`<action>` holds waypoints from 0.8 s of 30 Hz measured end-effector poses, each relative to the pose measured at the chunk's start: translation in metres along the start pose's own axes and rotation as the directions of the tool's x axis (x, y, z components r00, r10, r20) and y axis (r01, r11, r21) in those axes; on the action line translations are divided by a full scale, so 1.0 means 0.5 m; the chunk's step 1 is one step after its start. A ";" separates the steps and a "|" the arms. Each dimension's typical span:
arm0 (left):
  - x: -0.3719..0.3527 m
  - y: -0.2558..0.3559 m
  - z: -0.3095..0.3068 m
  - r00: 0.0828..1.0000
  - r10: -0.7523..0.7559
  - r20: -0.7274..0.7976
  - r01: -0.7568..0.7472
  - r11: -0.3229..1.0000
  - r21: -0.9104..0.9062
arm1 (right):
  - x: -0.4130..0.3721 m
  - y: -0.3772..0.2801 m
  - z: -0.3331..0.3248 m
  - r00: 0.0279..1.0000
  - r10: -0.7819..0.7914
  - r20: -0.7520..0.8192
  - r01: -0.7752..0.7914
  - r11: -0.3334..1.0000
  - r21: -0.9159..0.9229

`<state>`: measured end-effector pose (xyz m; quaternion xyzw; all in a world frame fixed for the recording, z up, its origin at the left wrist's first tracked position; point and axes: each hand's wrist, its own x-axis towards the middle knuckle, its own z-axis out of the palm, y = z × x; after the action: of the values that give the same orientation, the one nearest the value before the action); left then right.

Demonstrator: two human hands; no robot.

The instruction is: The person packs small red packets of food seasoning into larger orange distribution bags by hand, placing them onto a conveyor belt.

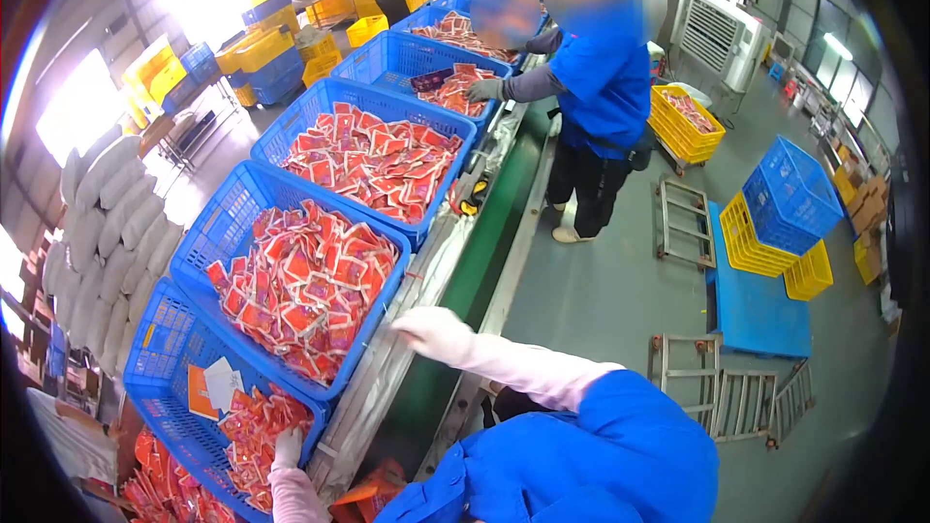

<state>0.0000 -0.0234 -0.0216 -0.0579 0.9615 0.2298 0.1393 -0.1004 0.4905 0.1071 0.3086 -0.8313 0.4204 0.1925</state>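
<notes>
My left hand [288, 447], in a white glove, reaches into the nearest blue basket [160, 402] and touches small red packets [254, 421] there. Its fingertips are lost among the packets, so its grip does not show. An orange card [201, 393] and a white sheet [224, 385] lie in the same basket. Above the conveyor's near side, beside the second blue basket [215, 216], hovers my right hand [433, 334], also gloved. Its fingers are blurred, and I see nothing in them. That second basket is heaped with red packets [300, 286].
A green conveyor belt [504, 232] runs away alongside the row of baskets. A co-worker in blue [601, 87] stands across it, one gloved hand over a farther basket. Stacked crates [790, 199] stand on a blue platform [751, 305] at right. More red packets [160, 484] lie below left.
</notes>
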 end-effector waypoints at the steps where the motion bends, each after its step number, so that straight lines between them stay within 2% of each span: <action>1: -0.011 0.046 -0.013 0.988 -0.150 -0.037 0.150 0.989 0.004 | -0.065 -0.021 -0.039 0.997 0.076 -0.011 -0.076 0.997 -0.029; 2: -0.024 0.056 -0.009 0.991 -0.126 -0.049 0.125 0.992 -0.018 | -0.124 -0.035 -0.085 0.984 0.176 0.040 -0.173 0.982 -0.075; 3: -0.032 0.064 0.001 0.968 -0.150 -0.200 0.142 0.989 -0.050 | -0.191 -0.037 -0.113 0.968 0.252 0.001 -0.251 0.961 -0.114; 4: -0.036 0.068 0.003 0.921 -0.182 -0.344 0.162 0.983 -0.086 | -0.237 -0.057 -0.159 0.886 0.455 0.093 -0.439 0.886 -0.149; 6: -0.037 0.077 0.013 0.851 -0.282 -0.443 0.249 0.959 -0.134 | -0.211 -0.125 -0.271 0.722 0.692 0.032 -0.689 0.712 0.137; 7: -0.040 0.103 0.003 0.851 -0.334 -0.406 0.305 0.942 -0.137 | -0.173 -0.137 -0.334 0.786 0.609 -0.106 -0.563 0.776 0.285; 8: -0.050 0.121 -0.010 0.849 -0.386 -0.360 0.369 0.922 -0.118 | -0.127 -0.153 -0.398 0.805 0.539 -0.248 -0.413 0.809 0.419; 10: -0.057 0.117 -0.006 0.855 -0.354 -0.379 0.341 0.934 -0.103 | -0.051 -0.238 -0.510 0.773 0.336 -0.537 -0.079 0.892 0.444; 12: -0.059 0.135 -0.012 0.850 -0.355 -0.389 0.365 0.930 -0.051 | -0.017 -0.308 -0.574 0.711 0.355 -0.607 0.006 0.860 0.510; 14: -0.051 0.134 -0.008 0.839 -0.382 -0.388 0.398 0.916 -0.041 | -0.012 -0.352 -0.560 0.842 0.343 -0.416 -0.082 0.844 0.530; 15: -0.040 0.117 -0.011 0.861 -0.386 -0.331 0.392 0.919 -0.052 | -0.007 -0.417 -0.542 0.871 0.442 -0.217 -0.320 0.843 0.432; 16: -0.029 0.101 -0.008 0.880 -0.388 -0.274 0.386 0.920 -0.063 | -0.013 -0.452 -0.516 0.956 0.294 -0.021 -0.273 0.911 0.309; 17: -0.023 0.098 -0.004 0.868 -0.392 -0.306 0.399 0.916 -0.041 | -0.011 -0.476 -0.488 0.983 0.040 0.177 -0.069 0.985 0.161; 18: -0.022 0.089 -0.006 0.869 -0.392 -0.303 0.404 0.915 -0.025 | -0.015 -0.498 -0.444 0.952 -0.175 0.251 0.081 0.935 0.346; 20: -0.001 0.068 0.005 0.888 -0.347 -0.303 0.377 0.925 0.044 | -0.018 -0.545 -0.387 0.822 -0.259 0.507 0.153 0.958 0.241; 21: 0.003 0.063 0.008 0.887 -0.332 -0.322 0.362 0.932 0.036 | -0.021 -0.551 -0.361 0.760 -0.237 0.605 0.160 0.971 0.180; 22: 0.004 0.054 0.007 0.889 -0.331 -0.316 0.363 0.931 0.045 | -0.030 -0.537 -0.322 0.763 -0.232 0.603 0.150 0.971 0.184; 24: 0.000 0.065 0.009 0.874 -0.368 -0.318 0.386 0.922 -0.006 | -0.065 -0.440 -0.247 0.791 -0.144 0.594 0.020 0.977 0.210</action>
<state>-0.0047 0.0076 -0.0118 -0.2757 0.9477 0.1583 0.0291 0.0794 0.5024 0.2868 0.4801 -0.7900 0.3689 -0.0964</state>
